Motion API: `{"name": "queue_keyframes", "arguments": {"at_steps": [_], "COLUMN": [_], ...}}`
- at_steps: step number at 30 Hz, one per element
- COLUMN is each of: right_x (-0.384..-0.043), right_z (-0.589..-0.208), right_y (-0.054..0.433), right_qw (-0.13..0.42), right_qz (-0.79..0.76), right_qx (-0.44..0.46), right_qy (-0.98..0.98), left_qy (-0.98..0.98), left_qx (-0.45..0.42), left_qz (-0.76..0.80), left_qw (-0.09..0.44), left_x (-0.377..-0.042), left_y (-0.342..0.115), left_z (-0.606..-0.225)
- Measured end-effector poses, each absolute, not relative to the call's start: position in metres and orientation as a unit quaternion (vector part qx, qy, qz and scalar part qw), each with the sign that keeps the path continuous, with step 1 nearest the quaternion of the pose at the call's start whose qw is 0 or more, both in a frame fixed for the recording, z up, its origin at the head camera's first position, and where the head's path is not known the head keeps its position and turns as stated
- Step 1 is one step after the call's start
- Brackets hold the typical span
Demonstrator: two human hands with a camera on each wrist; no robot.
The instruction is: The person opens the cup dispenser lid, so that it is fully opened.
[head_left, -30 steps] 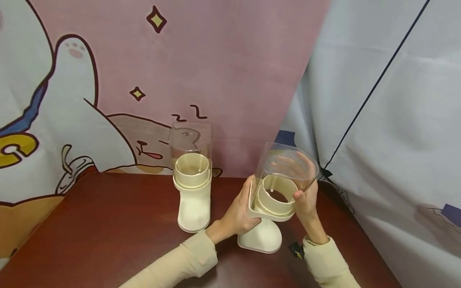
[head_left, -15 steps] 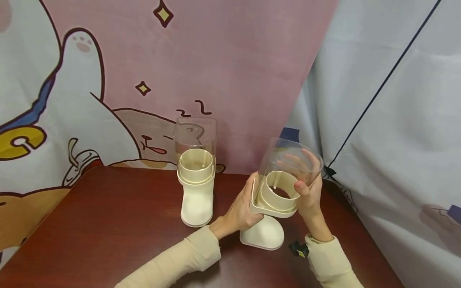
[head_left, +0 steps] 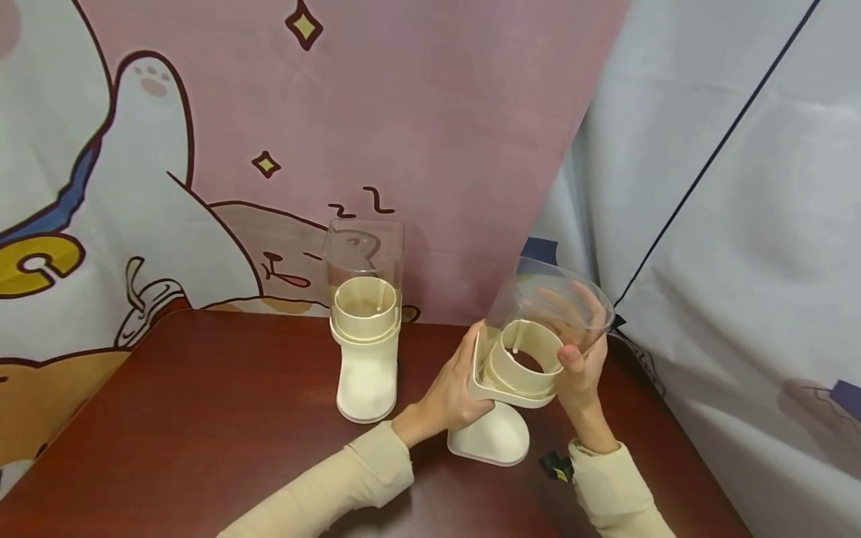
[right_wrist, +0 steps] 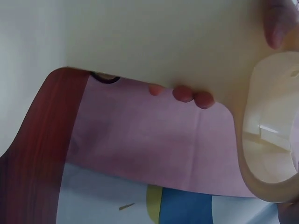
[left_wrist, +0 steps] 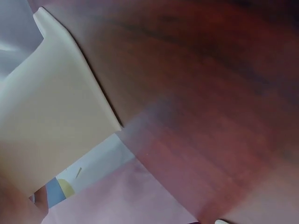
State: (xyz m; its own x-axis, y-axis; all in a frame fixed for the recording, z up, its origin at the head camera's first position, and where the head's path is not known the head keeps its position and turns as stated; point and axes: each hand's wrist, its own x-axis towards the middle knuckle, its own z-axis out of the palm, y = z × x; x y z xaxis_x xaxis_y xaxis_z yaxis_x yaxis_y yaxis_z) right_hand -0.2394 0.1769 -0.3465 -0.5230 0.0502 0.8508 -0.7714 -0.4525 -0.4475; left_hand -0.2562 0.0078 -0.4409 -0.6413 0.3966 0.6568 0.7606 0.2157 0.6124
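At the table's right side, my left hand (head_left: 451,385) grips a cream plastic stand (head_left: 494,437) with a rounded foot and a raised ring. Its fingertips curl over the edge of the stand (right_wrist: 154,42) in the right wrist view. The clear open-topped container (head_left: 572,288) sits around the ring and leans right. My right hand (head_left: 584,366) holds that container's right side, thumb in front and fingers behind, seen through the plastic. In the left wrist view the stand (left_wrist: 56,102) fills the left, with part of the left hand (left_wrist: 16,205) at the corner.
A matching cream stand (head_left: 366,377) with its own clear container (head_left: 365,250) stands upright to the left, on the dark red table (head_left: 202,418). A small black item (head_left: 557,466) lies by the right sleeve. Printed cloth (head_left: 437,149) hangs behind.
The head view has shifted slightly. In the last half second the clear container's top has moved right with my right hand, while the left hand and stand have stayed nearly still.
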Motion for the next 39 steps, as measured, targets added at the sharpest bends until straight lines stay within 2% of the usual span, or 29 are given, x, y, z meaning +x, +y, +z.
{"name": "queue_keyframes", "arguments": {"at_steps": [5,7,16,23,31,37,39], "right_x": [-0.241,-0.242,-0.243,-0.240,-0.240,-0.240,-0.242], "right_z": [-0.347,-0.346,-0.345,-0.349,-0.330,-0.331,-0.335], "right_y": [0.173,0.171,0.170,0.178,0.202,0.237,0.245], "right_qw": [0.344,0.353,0.294,0.254,0.318,0.394,0.400], "right_qz": [0.710,0.704,0.747,0.820,0.841,0.834,0.834], "right_qx": [0.444,0.453,0.440,0.367,0.331,0.204,0.165], "right_qy": [-0.425,-0.417,-0.402,-0.358,-0.286,-0.329,-0.342], "left_qy": [-0.745,-0.743,-0.745,-0.748,-0.760,-0.768,-0.769], "left_qx": [-0.393,-0.394,-0.384,-0.370,-0.345,-0.340,-0.340], "left_qz": [-0.500,-0.503,-0.511,-0.525,-0.520,-0.514,-0.512], "left_qw": [0.201,0.200,0.189,0.170,0.180,0.176,0.176], "left_x": [-0.258,-0.258,-0.258,-0.254,-0.249,-0.248,-0.249], "left_y": [0.008,0.007,0.004,0.009,0.014,0.013,0.011], "left_z": [-0.442,-0.442,-0.441,-0.442,-0.442,-0.441,-0.440]}}
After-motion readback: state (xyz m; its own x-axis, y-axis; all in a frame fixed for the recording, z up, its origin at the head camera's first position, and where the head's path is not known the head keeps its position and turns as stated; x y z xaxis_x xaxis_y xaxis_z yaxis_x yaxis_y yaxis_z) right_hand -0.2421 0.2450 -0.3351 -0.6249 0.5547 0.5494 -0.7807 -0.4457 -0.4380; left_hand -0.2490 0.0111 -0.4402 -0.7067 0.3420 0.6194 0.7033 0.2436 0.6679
